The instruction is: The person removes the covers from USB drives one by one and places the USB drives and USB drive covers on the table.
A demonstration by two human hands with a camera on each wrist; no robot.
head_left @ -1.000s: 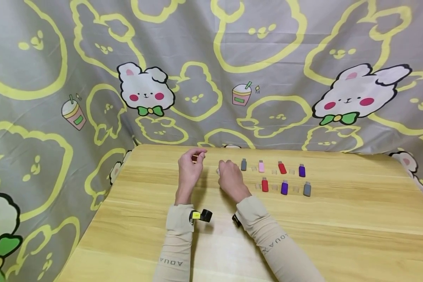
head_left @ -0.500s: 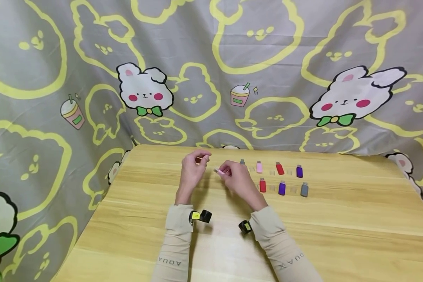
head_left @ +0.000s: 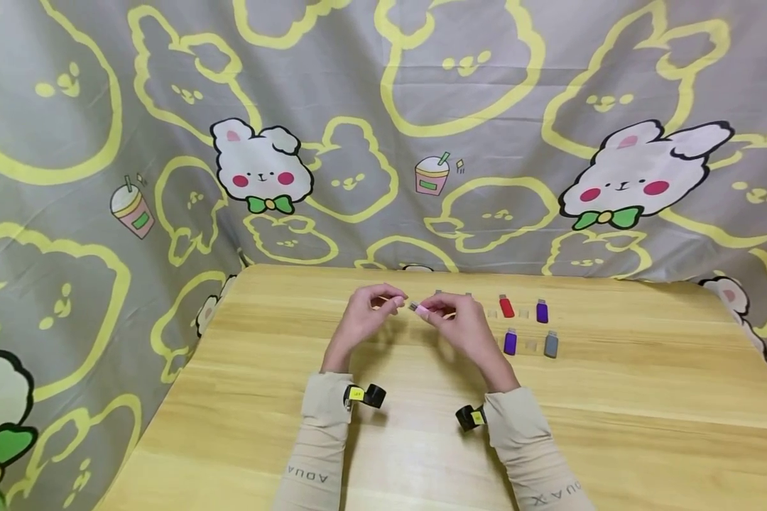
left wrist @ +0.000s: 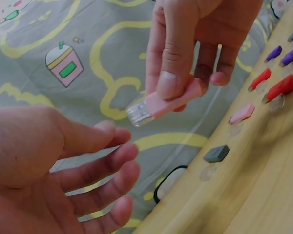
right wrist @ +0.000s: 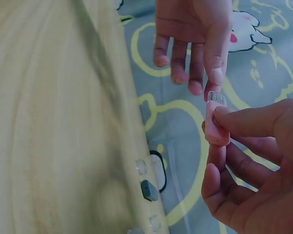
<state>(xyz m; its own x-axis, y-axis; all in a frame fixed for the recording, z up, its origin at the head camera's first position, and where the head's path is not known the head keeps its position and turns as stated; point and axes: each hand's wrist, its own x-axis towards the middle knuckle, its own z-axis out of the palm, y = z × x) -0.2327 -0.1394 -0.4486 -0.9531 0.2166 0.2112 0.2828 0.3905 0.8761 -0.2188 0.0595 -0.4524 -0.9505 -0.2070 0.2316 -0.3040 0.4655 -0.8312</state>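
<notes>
My right hand [head_left: 465,323] pinches a pink USB stick [right wrist: 217,127] between thumb and fingers, above the table. A clear cap [left wrist: 139,114] covers its metal plug, which points toward my left hand [head_left: 364,318]. The left thumb and index fingertips come together right by the capped end. In the left wrist view nothing shows between them, and the other left fingers are spread and loosely bent. Part of the stick is hidden behind the right thumb and fingers.
Several USB sticks lie in rows on the wooden table [head_left: 262,397], among them a red one [head_left: 506,306], a purple one [head_left: 542,311] and a grey one [head_left: 551,345]. Clear caps [head_left: 531,345] lie between them. A patterned curtain [head_left: 358,85] hangs behind the table.
The right hand has turned and moved right, bringing the pink USB stick into sight. My left hand has shifted right toward the stick's capped end.
</notes>
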